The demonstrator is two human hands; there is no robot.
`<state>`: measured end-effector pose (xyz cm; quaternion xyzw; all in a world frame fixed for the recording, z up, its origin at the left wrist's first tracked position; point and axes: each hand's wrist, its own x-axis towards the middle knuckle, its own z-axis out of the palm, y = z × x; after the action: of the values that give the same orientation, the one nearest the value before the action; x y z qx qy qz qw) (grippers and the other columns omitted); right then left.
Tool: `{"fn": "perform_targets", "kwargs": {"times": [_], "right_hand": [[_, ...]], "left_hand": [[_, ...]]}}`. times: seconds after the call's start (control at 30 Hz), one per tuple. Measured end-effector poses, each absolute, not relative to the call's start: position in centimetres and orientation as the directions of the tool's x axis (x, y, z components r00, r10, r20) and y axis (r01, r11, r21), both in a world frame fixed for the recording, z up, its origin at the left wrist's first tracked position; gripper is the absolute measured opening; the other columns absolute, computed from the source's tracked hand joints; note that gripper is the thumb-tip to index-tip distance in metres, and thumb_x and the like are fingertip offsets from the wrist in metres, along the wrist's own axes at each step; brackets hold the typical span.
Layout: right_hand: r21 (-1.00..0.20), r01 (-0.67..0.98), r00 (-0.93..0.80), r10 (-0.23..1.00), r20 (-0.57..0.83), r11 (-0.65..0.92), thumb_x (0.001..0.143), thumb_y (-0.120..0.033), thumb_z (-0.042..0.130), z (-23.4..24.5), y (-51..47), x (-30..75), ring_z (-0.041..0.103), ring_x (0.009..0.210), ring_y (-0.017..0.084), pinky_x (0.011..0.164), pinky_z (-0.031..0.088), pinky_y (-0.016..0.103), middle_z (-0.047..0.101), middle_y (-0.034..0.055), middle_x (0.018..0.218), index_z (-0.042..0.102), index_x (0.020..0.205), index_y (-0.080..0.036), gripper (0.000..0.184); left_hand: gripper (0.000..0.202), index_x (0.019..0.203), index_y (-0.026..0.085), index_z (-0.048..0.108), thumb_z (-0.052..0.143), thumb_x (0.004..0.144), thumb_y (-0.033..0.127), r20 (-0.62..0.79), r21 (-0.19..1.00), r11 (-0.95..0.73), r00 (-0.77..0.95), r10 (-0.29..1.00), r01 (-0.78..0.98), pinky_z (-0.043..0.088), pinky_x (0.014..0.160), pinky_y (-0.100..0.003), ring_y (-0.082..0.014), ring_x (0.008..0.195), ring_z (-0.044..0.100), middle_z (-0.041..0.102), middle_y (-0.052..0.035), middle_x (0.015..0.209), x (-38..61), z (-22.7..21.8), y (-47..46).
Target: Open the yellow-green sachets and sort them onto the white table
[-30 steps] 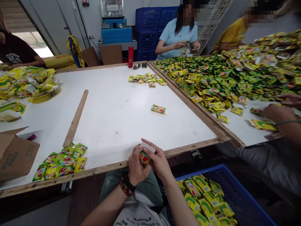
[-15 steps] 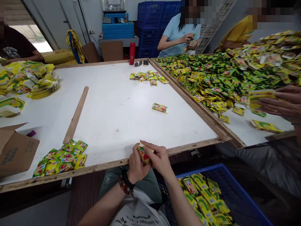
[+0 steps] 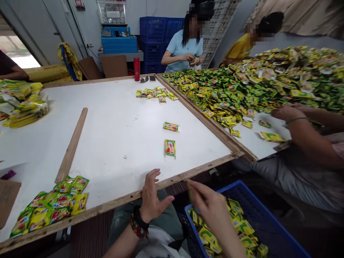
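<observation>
Right hand [image 3: 206, 202], fingers bunched, any pinch blurred, lies directly above foil sachets [image 3: 212, 236] in blue plastic crate [image 3: 258, 201], lower right; left hand [image 3: 153, 197], spread, sits farther off.

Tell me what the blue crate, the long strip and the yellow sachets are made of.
The blue crate looks like moulded plastic, with a lattice wall. The strip seems bare wood, matt and pale. The sachets look like glossy printed film, catching highlights.

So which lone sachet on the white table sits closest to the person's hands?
The lower sachet, lying lengthwise toward them; the other sachet lies crosswise, farther away.
</observation>
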<state>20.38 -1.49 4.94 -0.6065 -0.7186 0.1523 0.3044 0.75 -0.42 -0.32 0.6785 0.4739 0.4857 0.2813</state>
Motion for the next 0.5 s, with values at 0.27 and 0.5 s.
{"fn": "perform_targets", "kwargs": {"times": [0.27,0.5], "right_hand": [[-0.330,0.940,0.074,0.996,-0.046,-0.085,0.088,-0.036,0.053,3.0,7.8,19.3,0.064,0.101,0.036,0.082,0.050,0.046,0.069,0.0239,0.104,0.064,0.117,-0.006,0.043],[-0.532,0.834,-0.193,0.981,-0.033,0.146,0.086,-0.009,0.045,2.9,12.3,15.8,0.068,0.093,0.024,0.084,0.049,0.034,0.074,0.0139,0.098,0.073,0.096,-0.014,0.029]], "left_hand": [[0.026,0.117,0.021,0.048,0.033,0.097,0.019,0.360,0.891,-0.294,-0.145,0.922,0.347,0.052,0.086,-0.035,-0.0190,0.103,0.056,0.054,-0.0107,0.117,1.2,-0.7,0.3],[0.059,0.143,0.023,0.033,0.046,0.087,0.011,0.406,0.627,-0.377,0.127,0.905,0.681,0.033,0.111,-0.054,-0.0309,0.142,0.026,0.032,-0.0139,0.152,-0.9,3.1,0.8]]}}
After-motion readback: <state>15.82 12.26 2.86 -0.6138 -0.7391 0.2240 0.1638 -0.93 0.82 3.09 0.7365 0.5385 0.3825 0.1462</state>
